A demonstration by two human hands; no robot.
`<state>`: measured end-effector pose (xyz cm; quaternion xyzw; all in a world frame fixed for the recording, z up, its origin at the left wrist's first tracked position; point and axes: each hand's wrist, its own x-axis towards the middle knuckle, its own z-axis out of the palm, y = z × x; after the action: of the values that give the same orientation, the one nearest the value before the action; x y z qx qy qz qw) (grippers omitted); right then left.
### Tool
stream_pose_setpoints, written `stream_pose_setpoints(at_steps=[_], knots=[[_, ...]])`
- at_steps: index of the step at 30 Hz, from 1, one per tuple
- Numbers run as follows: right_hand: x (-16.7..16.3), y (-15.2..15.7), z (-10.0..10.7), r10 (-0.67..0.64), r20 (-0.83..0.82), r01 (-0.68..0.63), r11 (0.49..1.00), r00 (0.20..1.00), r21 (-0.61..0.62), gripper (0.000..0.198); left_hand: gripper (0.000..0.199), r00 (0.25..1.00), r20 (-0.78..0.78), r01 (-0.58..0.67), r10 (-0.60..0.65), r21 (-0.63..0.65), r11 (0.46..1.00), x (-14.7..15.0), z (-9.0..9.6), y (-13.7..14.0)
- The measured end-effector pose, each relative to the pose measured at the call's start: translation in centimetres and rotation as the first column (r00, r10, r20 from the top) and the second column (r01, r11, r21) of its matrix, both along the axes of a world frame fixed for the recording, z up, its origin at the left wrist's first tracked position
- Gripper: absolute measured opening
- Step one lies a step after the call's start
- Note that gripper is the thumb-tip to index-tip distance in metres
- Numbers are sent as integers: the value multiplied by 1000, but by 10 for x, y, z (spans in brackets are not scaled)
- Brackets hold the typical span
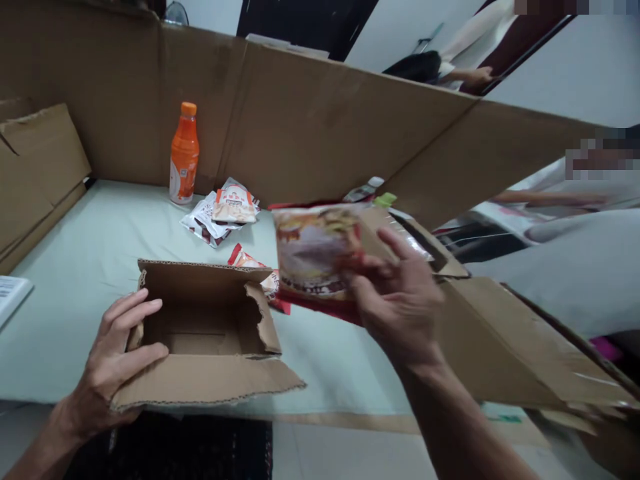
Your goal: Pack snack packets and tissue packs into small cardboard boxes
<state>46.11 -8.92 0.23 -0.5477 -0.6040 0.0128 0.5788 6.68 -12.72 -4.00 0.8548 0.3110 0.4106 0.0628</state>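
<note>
My left hand [111, 350] grips the left side of a small open cardboard box [210, 381], thumb over the front flap and fingers at the rim. The box's inside looks bare and its flaps are torn. Raised to the right of the box, a red-edged food packet [315, 257] is pinched in my right hand [403, 303]; both are blurred by motion. Behind the box lies a red and white packet [280, 303], partly hidden. Farther back, several silvery and orange-white sachets [233, 203] are piled beside an upright orange drink bottle [184, 157].
A cardboard wall [310, 107] runs along the back of the pale green table surface [125, 220]. At right stands a large cardboard box [490, 333], with a green-capped item [385, 200] behind the packet. A white item [13, 293] lies far left. Other people are beyond the wall.
</note>
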Motion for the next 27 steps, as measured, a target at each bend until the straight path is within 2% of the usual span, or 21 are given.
stream_pose_setpoints(at_steps=[2, 4, 8, 12, 15, 17, 19, 23, 27], knots=[[-20, -6, 24, 5, -52, 5, 979, 999, 206, 45, 32, 1000, 0, 4, -4, -7, 1000, -1, -1, 1], [-45, -11, 45, 70, -57, -47, 943, 996, 331, 36, 30, 1000, 9, 8, -8, 1, 1000, 1, -2, 2], [-89, -18, 64, 250, 16, -237, 896, 968, 375, 30, 23, 1000, 28, 13, -14, 13, 1000, 7, -2, 4], [-102, -18, 62, 332, 53, -328, 872, 942, 363, 37, 18, 998, 57, 25, -27, 25, 999, 8, -2, 6], [-102, -13, 52, 444, 166, -470, 864, 881, 182, 38, 20, 997, 72, 34, -37, 30, 999, 5, -3, 7], [-102, -10, 46, 554, 280, -576, 817, 784, -1, 40, 22, 997, 74, 25, -28, 36, 999, 4, -4, 8], [-102, -10, 43, 634, 385, -626, 762, 671, -165, 43, 18, 997, 75, 5, -9, 47, 999, 3, -5, 9], [-110, -11, 49, 701, 517, -536, 712, 492, -454, 39, 17, 994, 87, -65, 60, 57, 996, 3, -3, 7], [-127, -2, 54, 796, 515, -357, 604, 319, -712, 33, 16, 993, 50, -106, 104, 37, 994, 1, 0, 6]])
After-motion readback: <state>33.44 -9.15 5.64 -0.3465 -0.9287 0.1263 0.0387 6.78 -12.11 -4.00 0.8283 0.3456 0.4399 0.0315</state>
